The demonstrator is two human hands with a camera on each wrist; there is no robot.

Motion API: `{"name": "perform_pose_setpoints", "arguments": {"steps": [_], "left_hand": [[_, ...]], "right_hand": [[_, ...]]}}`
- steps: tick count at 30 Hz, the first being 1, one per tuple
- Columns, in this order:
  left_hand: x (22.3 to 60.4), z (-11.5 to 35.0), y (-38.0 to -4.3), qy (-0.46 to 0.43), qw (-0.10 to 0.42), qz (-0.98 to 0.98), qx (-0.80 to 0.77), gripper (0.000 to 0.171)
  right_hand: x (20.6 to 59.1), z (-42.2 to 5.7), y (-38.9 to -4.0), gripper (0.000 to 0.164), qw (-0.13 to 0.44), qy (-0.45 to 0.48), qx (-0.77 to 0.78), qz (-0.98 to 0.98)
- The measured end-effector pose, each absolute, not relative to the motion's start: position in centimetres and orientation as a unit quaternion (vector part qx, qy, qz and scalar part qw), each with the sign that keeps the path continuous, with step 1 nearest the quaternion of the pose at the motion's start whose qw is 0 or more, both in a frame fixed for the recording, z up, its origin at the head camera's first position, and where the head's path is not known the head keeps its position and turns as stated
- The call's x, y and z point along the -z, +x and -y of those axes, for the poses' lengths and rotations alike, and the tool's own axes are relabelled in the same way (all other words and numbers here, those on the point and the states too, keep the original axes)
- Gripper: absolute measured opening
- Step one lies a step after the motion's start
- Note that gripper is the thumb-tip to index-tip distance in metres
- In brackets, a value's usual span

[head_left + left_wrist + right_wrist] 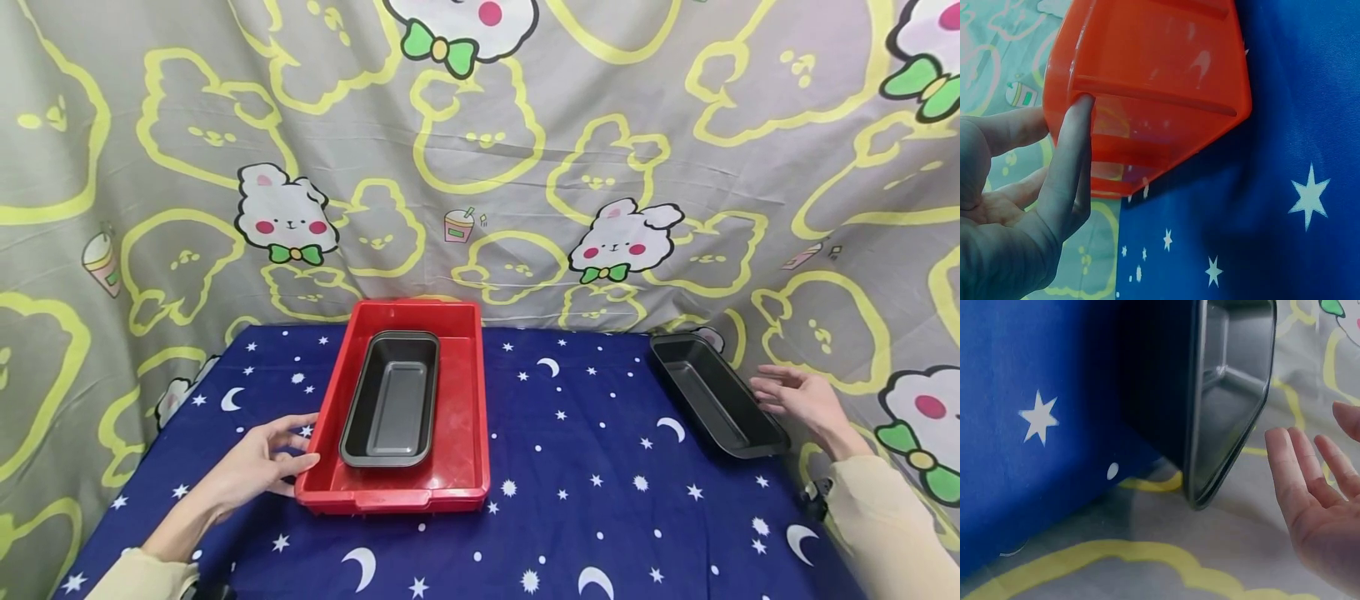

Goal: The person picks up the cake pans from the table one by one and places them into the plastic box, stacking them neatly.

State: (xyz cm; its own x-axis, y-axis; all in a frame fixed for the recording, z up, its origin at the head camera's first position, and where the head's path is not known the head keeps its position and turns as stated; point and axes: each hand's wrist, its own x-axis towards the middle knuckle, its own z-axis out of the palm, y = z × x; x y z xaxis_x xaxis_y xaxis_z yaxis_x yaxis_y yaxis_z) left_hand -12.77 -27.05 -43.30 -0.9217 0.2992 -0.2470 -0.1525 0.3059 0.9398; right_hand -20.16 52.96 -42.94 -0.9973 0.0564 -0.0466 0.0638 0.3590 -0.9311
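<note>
Behind everything hangs a grey curtain (502, 100) printed with bears and rabbits, and before it spreads the counter under a dark blue cloth (562, 517) of stars and moons. Left of its middle lies the red tray (461, 417), its long sides running away from the person. Standing upright within, nearer the left wall, is one black loaf pan (401, 400). A second black pan (708, 404) sits at the counter's right edge, slanted, well apart from the tray.

The left hand (251, 467) is at the tray's near left corner, its fingers (1069, 147) pinching the rim, one tip pressed to the outer wall. The right hand (806, 408) is near the second pan's outer long side, its fingers (1286, 462) loosely extended, holding nothing and just clear of the rim.

To handle both well, I would keep the left pinch firm but light, so the tray does not tip or let its pan slide. On the right, level contact midway along the rim should serve best; a shove at one end would probably turn the pan or push it off the edge.
</note>
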Motion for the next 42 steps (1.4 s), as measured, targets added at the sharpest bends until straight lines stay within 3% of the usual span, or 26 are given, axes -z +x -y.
{"name": "perform_pose_setpoints", "arguments": {"steps": [8, 11, 12, 15, 17, 31, 42], "left_hand": [[43.4, 27.0, -12.8, 0.05, 0.193, -0.782, -0.59, 0.078], [43.4, 27.0, -12.8, 0.051, 0.192, -0.781, -0.592, 0.078], [43.4, 27.0, -12.8, 0.051, 0.192, -0.781, -0.592, 0.078], [43.4, 27.0, -12.7, 0.049, 0.194, -0.782, -0.59, 0.078], [43.4, 27.0, -12.7, 0.048, 0.195, -0.783, -0.589, 0.079], [43.4, 27.1, -12.8, 0.039, 0.2, -0.791, -0.577, 0.081], [43.4, 27.1, -12.9, 0.033, 0.199, -0.797, -0.569, 0.08]], "right_hand": [[44.3, -53.4, -20.4, 0.031, -0.015, 0.055, 0.501, -0.863], [44.5, -53.3, -20.6, 0.013, -0.029, 0.061, 0.48, -0.874], [44.5, -53.2, -20.6, 0.017, -0.031, 0.061, 0.471, -0.879], [44.3, -53.1, -20.8, 0.05, -0.039, 0.067, 0.441, -0.894], [44.1, -53.1, -20.9, 0.059, -0.043, 0.07, 0.421, -0.903], [44.8, -53.4, -20.9, 0.061, -0.011, 0.083, 0.377, -0.923], [44.6, -53.5, -20.4, 0.066, 0.059, 0.096, 0.401, -0.909]]}}
